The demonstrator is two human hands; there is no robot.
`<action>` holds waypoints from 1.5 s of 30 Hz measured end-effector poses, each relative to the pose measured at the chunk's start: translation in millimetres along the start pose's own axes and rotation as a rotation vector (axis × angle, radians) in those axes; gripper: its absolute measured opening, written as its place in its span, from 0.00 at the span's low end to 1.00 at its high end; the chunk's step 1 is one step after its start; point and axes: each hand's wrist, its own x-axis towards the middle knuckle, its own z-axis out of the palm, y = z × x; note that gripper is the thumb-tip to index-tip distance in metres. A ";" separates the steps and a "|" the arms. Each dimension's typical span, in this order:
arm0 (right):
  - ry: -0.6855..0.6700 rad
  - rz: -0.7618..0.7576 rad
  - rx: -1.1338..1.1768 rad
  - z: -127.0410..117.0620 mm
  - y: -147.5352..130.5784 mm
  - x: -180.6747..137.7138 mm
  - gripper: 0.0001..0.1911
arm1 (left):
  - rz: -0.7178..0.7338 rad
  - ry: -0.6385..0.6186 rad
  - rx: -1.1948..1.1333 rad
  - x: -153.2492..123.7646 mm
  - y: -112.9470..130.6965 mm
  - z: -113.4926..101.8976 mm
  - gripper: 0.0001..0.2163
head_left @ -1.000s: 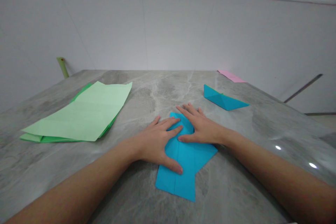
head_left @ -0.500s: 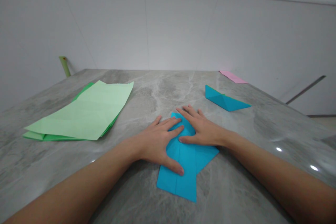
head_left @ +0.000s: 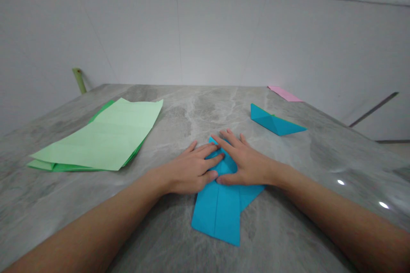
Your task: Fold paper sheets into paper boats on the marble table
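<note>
A partly folded blue paper sheet [head_left: 221, 213] lies flat on the grey marble table [head_left: 198, 106] in front of me. My left hand [head_left: 192, 170] presses on its upper left part, fingers stretched out flat, thumb drawn in against the paper. My right hand [head_left: 245, 160] lies flat on the sheet's upper right part, fingers spread and pointing up-left. The two hands touch at the thumbs. The top of the sheet is hidden under both hands.
A stack of light green paper sheets [head_left: 102, 136] lies on the left of the table. A folded blue paper boat [head_left: 273, 121] sits at the right rear. A pink sheet [head_left: 285, 93] lies at the far right corner. A white wall stands behind.
My left thumb has pulled up from the middle of the blue sheet to beside my right thumb. My right hand has shifted slightly left. The sheet stays in place.
</note>
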 end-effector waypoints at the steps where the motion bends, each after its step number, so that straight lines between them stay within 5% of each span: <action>1: 0.005 -0.006 -0.002 0.9 -0.1 -0.6 0.58 | -0.005 0.000 0.004 0.3 0.4 -0.4 0.24; 16: -0.072 -0.087 0.025 0.0 -22.6 -10.6 0.67 | -0.010 0.028 0.028 2.9 2.4 0.8 0.18; 29: -0.098 -0.161 0.072 1.5 -53.4 -18.8 0.74 | -0.003 -0.008 0.020 3.8 3.0 2.3 0.24; 35: -0.088 -0.118 0.030 2.7 -39.0 -11.3 0.74 | 0.015 0.033 0.051 1.7 2.8 2.4 0.21; 45: 0.058 0.115 -0.013 -2.5 11.1 6.5 0.72 | -0.047 -0.035 0.012 -1.3 1.5 -2.3 0.34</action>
